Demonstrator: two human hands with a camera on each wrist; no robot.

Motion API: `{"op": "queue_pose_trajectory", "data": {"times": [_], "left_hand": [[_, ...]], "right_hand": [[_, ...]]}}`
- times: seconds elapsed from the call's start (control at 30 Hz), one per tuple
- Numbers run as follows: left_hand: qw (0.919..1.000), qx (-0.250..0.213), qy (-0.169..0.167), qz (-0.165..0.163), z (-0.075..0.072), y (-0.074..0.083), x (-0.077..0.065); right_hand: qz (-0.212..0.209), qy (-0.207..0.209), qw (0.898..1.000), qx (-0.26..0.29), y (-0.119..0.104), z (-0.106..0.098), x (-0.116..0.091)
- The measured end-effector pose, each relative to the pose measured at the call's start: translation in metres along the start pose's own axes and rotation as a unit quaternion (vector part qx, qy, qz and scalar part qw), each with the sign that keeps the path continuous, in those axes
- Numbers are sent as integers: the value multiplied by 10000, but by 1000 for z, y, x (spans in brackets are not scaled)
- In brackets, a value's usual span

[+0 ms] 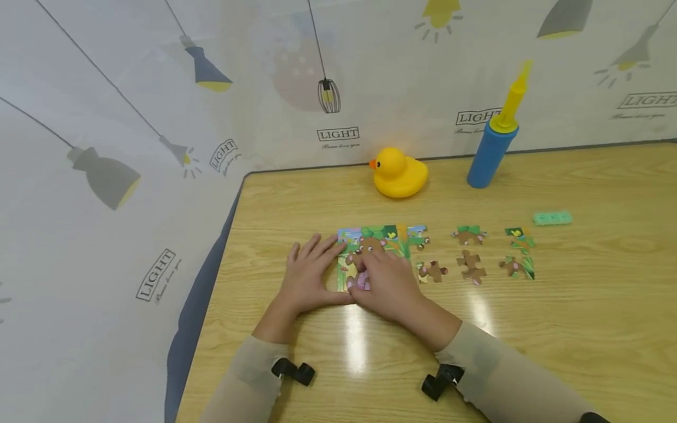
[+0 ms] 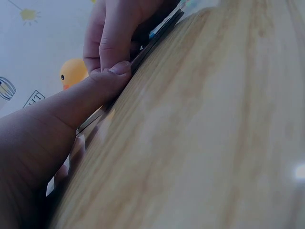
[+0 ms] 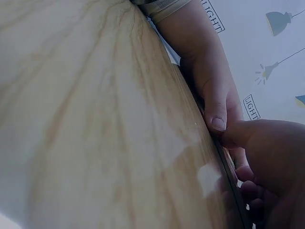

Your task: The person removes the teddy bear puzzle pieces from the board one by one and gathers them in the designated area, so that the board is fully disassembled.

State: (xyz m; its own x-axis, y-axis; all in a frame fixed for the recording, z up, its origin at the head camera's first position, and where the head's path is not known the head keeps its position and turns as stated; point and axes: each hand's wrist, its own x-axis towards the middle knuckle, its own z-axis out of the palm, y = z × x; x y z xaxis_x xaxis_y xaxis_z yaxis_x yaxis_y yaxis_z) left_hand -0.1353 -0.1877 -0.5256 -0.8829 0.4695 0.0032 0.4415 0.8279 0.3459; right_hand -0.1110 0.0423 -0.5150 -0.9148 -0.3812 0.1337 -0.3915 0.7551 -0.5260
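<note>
A bear jigsaw puzzle (image 1: 378, 232), its joined section lying flat on the table, is between the hands in the head view. The left hand (image 1: 309, 273) has its fingers spread along the puzzle's left edge, its thumb by the near edge. Over the puzzle's lower right part lies the right hand (image 1: 391, 285), its fingertips touching the picture and hiding some of it. In the right wrist view the left thumb (image 3: 218, 121) meets the right thumb (image 3: 233, 136) at the puzzle's edge. A puzzle piece (image 1: 419, 236) sits against the upper right side.
Several loose pieces lie to the right, among them a brown piece (image 1: 472, 267) and a green-edged piece (image 1: 520, 238). Behind stand a yellow rubber duck (image 1: 399, 174) and a blue hand pump (image 1: 492, 155). A light green block (image 1: 552, 218) lies at the right.
</note>
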Motion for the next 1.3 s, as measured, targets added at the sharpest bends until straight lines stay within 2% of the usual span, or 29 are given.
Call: {"op": "queue_pose_trajectory", "data": {"times": [0.37,0.77,1.3], "left_hand": [[9999,-1,-90,-76,0,1,0],[9999,64,-95,-36,1,0,1],[10000,10,-85,-34,2,0,0]], "right_hand": [[-35,-139,9999,-19,-1,-4,0],[-68,-152,9994,303,3,-6,1],[-232,294,9989,268,9,2,-1]]}}
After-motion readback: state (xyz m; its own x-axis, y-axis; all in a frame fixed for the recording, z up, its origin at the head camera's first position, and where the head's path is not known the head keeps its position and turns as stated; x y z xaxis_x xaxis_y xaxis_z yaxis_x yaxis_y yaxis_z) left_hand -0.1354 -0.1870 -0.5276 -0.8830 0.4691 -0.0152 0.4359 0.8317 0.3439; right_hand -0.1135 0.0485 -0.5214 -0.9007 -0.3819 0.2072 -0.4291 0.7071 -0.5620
